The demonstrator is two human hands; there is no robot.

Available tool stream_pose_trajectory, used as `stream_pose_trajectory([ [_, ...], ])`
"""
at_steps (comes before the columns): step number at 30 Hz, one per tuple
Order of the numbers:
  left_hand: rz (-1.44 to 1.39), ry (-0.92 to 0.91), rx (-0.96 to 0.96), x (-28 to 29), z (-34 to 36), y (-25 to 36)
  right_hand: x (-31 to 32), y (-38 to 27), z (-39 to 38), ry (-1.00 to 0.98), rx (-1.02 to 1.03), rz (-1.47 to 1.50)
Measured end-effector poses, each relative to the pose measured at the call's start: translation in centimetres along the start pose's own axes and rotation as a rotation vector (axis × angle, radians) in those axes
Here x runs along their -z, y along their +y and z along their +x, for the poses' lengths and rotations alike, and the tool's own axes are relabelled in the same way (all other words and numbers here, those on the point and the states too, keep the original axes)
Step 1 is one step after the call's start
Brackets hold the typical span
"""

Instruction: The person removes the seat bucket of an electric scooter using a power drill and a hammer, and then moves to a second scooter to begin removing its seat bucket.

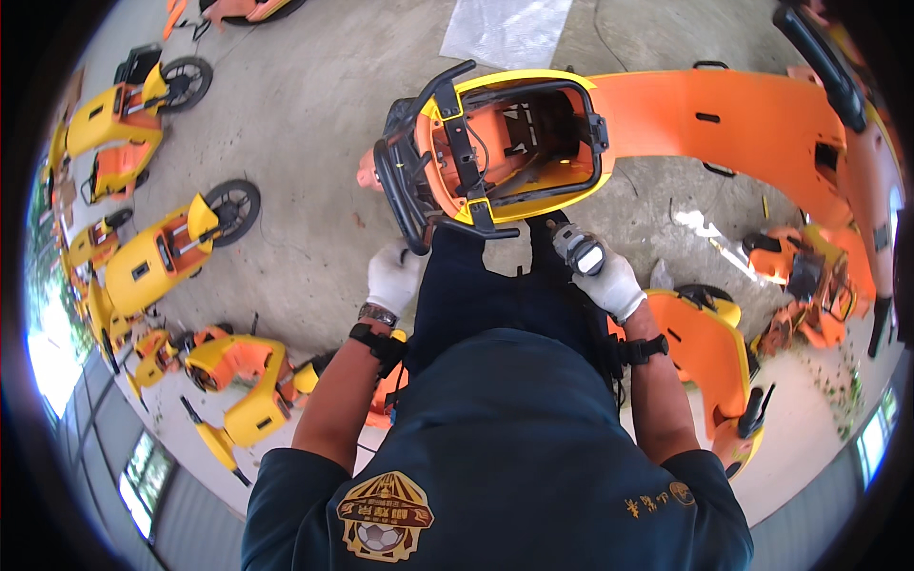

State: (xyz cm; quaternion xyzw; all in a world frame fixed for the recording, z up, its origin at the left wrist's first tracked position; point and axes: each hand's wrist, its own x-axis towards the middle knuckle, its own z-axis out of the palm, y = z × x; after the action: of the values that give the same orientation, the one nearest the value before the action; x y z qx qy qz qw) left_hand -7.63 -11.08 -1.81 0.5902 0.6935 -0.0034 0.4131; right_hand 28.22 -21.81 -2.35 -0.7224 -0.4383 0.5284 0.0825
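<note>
White-gloved, the right hand (pixel 614 283) wraps its fingers around a grey power tool (pixel 577 249), tip just below the orange-and-yellow scooter shell (pixel 514 143). The left hand (pixel 392 276), fingers curled, presses the shell's black rear frame (pixel 400 186). Beyond the shell lies a plastic sheet (pixel 505 29).

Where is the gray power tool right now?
In the head view, the gray power tool is just right of centre, gripped in the gloved right hand, directly below the open orange and yellow scooter body.
</note>
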Motion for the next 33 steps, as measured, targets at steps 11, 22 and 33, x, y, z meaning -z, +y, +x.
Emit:
stream_pose_trajectory([
  [11,0.669,-0.188,-1.309,8.3,4.3,10.8,-10.8,-3.7,-8.7,0.343,-0.256,0.533],
  [22,1.126,-0.358,-1.405,7.3,5.0,11.4,-19.4,-4.7,-14.0,0.534,-0.332,0.635],
  [33,1.254,-0.397,-1.278,6.9,5.3,12.5,-23.0,-3.6,-17.2,0.648,-0.294,0.863],
])
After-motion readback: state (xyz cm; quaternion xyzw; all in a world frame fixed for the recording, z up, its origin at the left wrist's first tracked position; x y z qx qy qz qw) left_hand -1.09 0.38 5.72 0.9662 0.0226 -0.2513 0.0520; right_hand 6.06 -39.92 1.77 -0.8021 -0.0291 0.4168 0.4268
